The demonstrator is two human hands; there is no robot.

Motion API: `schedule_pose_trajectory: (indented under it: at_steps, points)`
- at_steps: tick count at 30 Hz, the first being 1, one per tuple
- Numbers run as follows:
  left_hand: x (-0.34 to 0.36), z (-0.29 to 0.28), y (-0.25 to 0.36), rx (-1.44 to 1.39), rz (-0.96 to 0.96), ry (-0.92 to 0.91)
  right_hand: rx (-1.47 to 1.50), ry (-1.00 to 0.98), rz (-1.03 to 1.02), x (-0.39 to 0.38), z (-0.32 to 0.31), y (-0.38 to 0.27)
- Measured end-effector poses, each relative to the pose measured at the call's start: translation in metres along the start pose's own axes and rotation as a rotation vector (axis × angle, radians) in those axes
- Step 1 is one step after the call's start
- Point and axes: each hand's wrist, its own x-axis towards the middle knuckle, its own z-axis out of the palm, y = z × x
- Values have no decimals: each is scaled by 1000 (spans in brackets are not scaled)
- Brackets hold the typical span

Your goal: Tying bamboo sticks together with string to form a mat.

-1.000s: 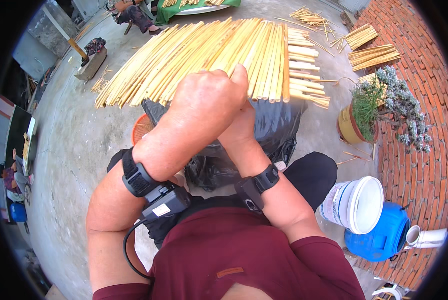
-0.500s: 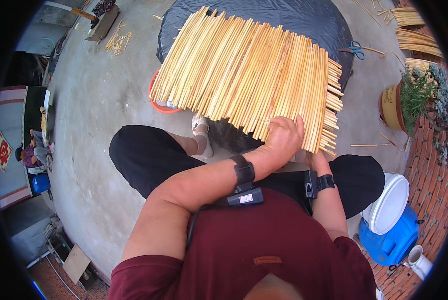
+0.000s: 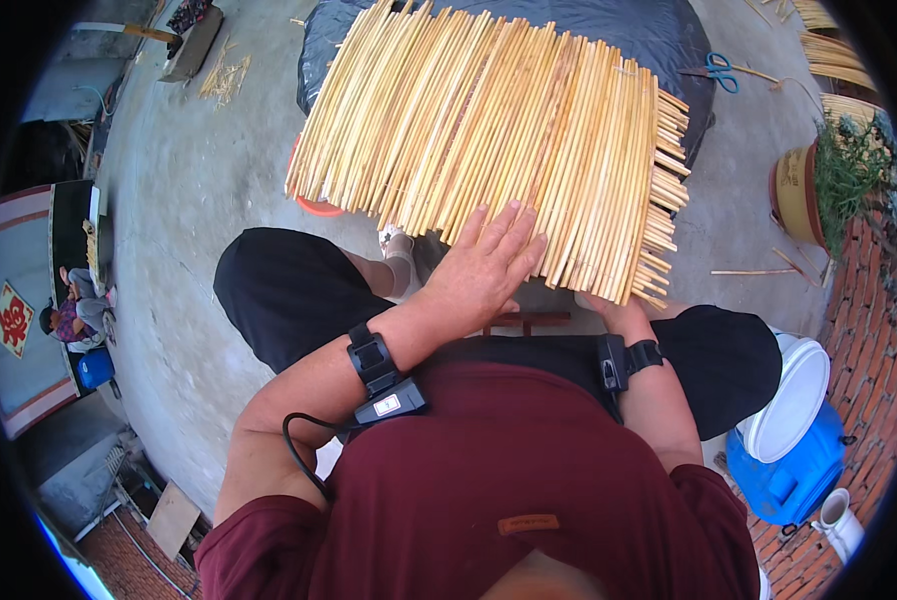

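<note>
A mat of pale yellow stalks laid side by side (image 3: 469, 120) spreads before me, its near edge above my lap. My left hand (image 3: 484, 262) lies on the mat's near edge, right of the middle. Its fingers are stretched out and slightly apart on top of the stalks. Under the near right corner sits my right hand (image 3: 617, 312); the mat hides its fingers, so its grip cannot be made out. Shorter stalk ends (image 3: 674, 190) stick out unevenly along the right side. Beneath the mat is a dark plastic-covered surface (image 3: 659, 35).
Blue-handled scissors (image 3: 721, 72) lie at the dark cover's right edge. To the right stand a potted plant (image 3: 801, 195), a white bucket (image 3: 791, 400) and a blue barrel (image 3: 784, 475). An orange basin (image 3: 319, 208) shows under the mat's left side. Another person (image 3: 81, 310) sits far left.
My left hand has moved left along the near edge, and its fingers have stretched out flat. My right hand stays under the near right corner. The view has shifted slightly.
</note>
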Motion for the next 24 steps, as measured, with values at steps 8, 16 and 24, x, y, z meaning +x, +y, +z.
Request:
schedule_pose_trajectory:
  at_steps: [8, 16, 24]
  points:
    - [11, -6, -40, 304, 21, 310, 511, -580, -252, 62, -2, -13]
    - [27, -153, -32, 294, 67, 287, 39, -354, -455, -31, 126, -146]
    - [-9, -112, 82, 415, 131, 108, -562, 360, -475, -89, -52, -140]
